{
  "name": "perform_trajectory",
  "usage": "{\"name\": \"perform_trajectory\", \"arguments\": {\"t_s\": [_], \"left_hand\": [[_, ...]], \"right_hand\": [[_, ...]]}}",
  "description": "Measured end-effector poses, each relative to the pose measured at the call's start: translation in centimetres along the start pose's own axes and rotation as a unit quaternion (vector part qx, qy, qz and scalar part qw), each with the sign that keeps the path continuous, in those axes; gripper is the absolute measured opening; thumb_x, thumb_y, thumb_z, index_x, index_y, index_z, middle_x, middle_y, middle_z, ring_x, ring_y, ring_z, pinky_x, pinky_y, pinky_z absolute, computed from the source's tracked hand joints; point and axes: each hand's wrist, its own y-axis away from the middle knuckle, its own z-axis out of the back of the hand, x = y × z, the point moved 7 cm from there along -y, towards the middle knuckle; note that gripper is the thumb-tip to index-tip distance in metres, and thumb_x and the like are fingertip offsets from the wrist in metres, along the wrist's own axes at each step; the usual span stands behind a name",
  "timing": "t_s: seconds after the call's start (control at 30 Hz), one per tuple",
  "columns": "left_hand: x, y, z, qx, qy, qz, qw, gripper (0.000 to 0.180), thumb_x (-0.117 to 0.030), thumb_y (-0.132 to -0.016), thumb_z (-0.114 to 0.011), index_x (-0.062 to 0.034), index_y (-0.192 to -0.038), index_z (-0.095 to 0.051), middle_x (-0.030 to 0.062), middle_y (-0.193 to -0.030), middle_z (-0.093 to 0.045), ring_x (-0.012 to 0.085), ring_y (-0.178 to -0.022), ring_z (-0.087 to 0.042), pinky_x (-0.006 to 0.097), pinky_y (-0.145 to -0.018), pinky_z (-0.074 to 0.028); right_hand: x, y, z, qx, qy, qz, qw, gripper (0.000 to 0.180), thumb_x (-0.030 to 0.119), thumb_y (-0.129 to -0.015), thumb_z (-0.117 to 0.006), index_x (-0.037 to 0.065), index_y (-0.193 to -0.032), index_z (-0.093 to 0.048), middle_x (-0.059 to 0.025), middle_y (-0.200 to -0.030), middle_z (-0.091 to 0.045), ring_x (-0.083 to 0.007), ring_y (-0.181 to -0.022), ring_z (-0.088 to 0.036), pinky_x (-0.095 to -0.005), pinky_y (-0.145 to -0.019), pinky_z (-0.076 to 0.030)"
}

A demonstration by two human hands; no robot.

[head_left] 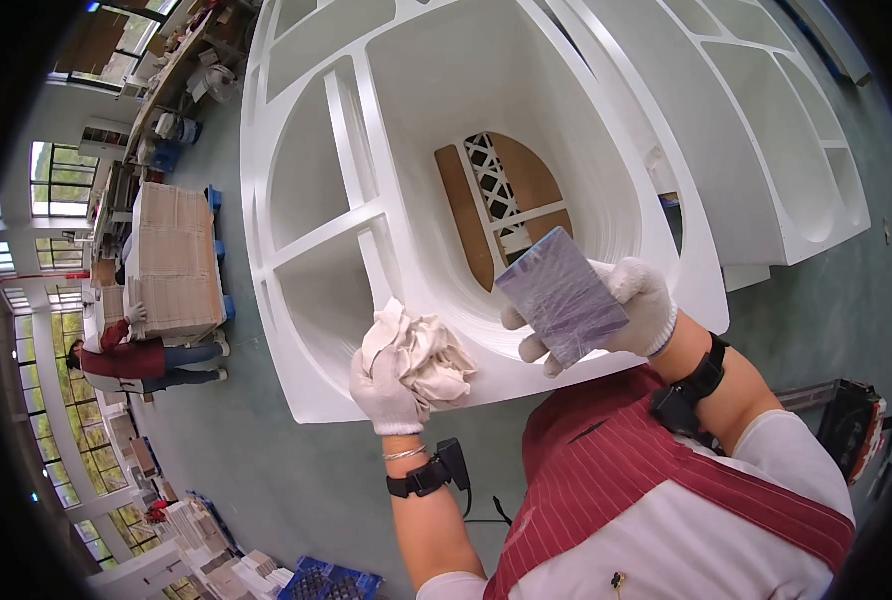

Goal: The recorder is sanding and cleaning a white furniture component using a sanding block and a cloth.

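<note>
My left hand (387, 388), in a white knit glove, is closed around a crumpled cream cloth (428, 352) over the near edge of a large white cabinet frame (406, 225). In my gloved right hand (642, 306) is a flat, rectangular purple-grey sanding pad (563, 298), its scuffed, whitish face turned up. The thumb side grips its right edge, and fingertips show past its left edge. The pad is raised above the near rim of the frame's deep rounded opening, hiding part of it. Brown board and a patterned strip show through the bottom of that opening.
A second white compartmented frame (766, 130) stands at the right. Beyond the floor on the left, a person (126, 355) in a red top is beside a tall stack of brown boards (176, 260). A blue pallet (331, 580) lies at lower left; a red-and-black object (856, 430) is at right.
</note>
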Motion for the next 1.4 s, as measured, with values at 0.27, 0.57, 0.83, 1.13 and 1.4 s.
{"name": "perform_trajectory", "arguments": {"t_s": [0.27,0.57,0.83,1.13,1.4], "left_hand": [[-4.0,1.8,-5.2,0.300,-0.120,0.105,0.941,0.057,-0.040,-0.105,-0.064,0.0136,-0.124,-0.065,0.0189,-0.120,-0.073,0.0259,-0.108,-0.073,0.040,-0.095,-0.059],[-0.1,1.5,-7.9,0.332,0.058,0.342,0.877,0.024,-0.015,-0.099,-0.069,0.0061,-0.108,-0.072,0.0087,-0.098,-0.073,0.0147,-0.084,-0.069,0.029,-0.074,-0.057],[0.5,-1.6,-8.8,0.336,0.039,0.317,0.886,0.017,-0.015,-0.101,-0.070,0.0014,-0.099,-0.073,0.0031,-0.091,-0.071,0.0109,-0.079,-0.065,0.027,-0.069,-0.055],[2.2,-4.8,-5.4,0.285,0.007,0.317,0.904,0.027,-0.021,-0.106,-0.062,0.0028,-0.108,-0.074,0.0074,-0.102,-0.073,0.0149,-0.088,-0.067,0.029,-0.078,-0.054],[0.7,-3.7,-1.3,0.302,-0.331,-0.317,0.836,0.030,-0.027,-0.091,-0.075,-0.0026,-0.109,-0.076,0.0114,-0.090,-0.068,0.0309,-0.078,-0.066,0.043,-0.069,-0.055]], "right_hand": [[-3.5,-2.8,3.6,-0.113,-0.002,-0.144,0.983,0.091,0.008,-0.071,-0.062,-0.011,-0.156,-0.039,-0.0266,-0.153,-0.052,-0.0353,-0.138,-0.056,-0.0502,-0.116,-0.043],[-0.2,-3.0,3.8,-0.236,0.268,-0.026,0.934,0.067,0.021,-0.080,-0.068,-0.009,-0.139,-0.057,-0.0178,-0.132,-0.067,-0.0263,-0.123,-0.066,-0.0369,-0.109,-0.051],[2.4,-3.6,-1.5,-0.350,0.695,0.254,0.575,0.055,0.028,-0.086,-0.082,-0.002,-0.130,-0.067,-0.0167,-0.117,-0.073,-0.0272,-0.102,-0.073,-0.0340,-0.094,-0.057],[-0.8,-6.3,-1.1,-0.278,0.878,0.043,0.387,0.092,0.037,-0.071,-0.089,0.000,-0.147,-0.053,-0.0229,-0.128,-0.064,-0.0395,-0.117,-0.065,-0.0457,-0.102,-0.053],[-0.9,-7.1,2.2,-0.364,0.803,0.101,0.460,0.093,0.037,-0.075,-0.089,0.000,-0.151,-0.050,-0.0261,-0.131,-0.059,-0.0418,-0.119,-0.064,-0.0434,-0.102,-0.054]]}}
